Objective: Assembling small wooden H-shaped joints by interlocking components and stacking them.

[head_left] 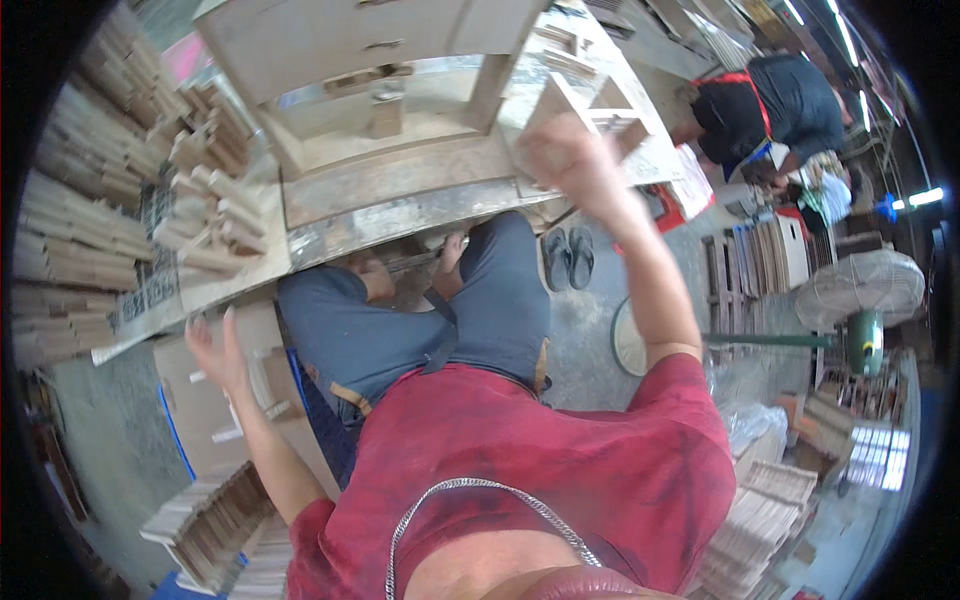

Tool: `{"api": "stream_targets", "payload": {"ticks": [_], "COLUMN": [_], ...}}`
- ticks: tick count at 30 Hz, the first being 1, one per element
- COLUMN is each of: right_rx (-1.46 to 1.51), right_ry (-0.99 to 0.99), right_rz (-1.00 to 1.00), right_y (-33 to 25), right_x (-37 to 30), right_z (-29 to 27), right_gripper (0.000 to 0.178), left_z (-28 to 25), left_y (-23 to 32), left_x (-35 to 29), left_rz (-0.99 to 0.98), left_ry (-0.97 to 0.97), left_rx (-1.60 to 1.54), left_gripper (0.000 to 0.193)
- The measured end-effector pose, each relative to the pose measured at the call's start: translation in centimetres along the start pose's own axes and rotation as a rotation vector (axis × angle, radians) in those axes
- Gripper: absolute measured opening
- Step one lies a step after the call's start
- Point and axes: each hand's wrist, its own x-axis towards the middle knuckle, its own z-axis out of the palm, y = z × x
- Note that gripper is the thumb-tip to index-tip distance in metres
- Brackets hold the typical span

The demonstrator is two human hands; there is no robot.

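My left hand (217, 352) hangs low on the left with its fingers spread and nothing in it. It is above a pale cardboard sheet (200, 410), beside the bench edge. My right hand (568, 160) is raised over the right part of the bench, its fingers smeared by motion. Right next to it is a small wooden frame with compartments (625, 122); whether my hand touches it I cannot make out. In front of me on the bench stands a wooden cabinet (330, 45) with drawer fronts above an open lower bay. A small wood block (386, 118) stands inside that bay.
Stacked wooden strips (75, 225) and short wood pieces (225, 215) crowd the left of the bench. Black sandals (568, 258) lie on the floor right of my legs. A fan (860, 290) stands farther right, and a bending person (770, 110) is beyond the bench.
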Motion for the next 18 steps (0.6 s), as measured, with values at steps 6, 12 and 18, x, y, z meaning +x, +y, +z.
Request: {"api": "stream_targets", "payload": {"ticks": [6,12,18], "right_rx": [-0.556,-0.611,-0.207], "right_ry": [0.066,-0.108,-0.186], "right_rz": [0.177,0.193,0.425], "right_y": [14.7,17.1,12.1], "right_x": [-3.8,-2.5,0.6], "right_z": [-9.6,-8.4,-9.1], "right_gripper": [0.047,0.031,0.026], "left_z": [-10.1,-13.7,-15.3], "left_y": [-0.5,-6.8,-9.3], "left_x": [-1.5,-5.0,-8.3], "left_rz": [-0.093,-0.242,-0.293], "left_ry": [0.033,-0.383,-0.452], "left_rx": [0.697,0.901,0.937], "left_gripper": [0.069,0.053,0.035]}}
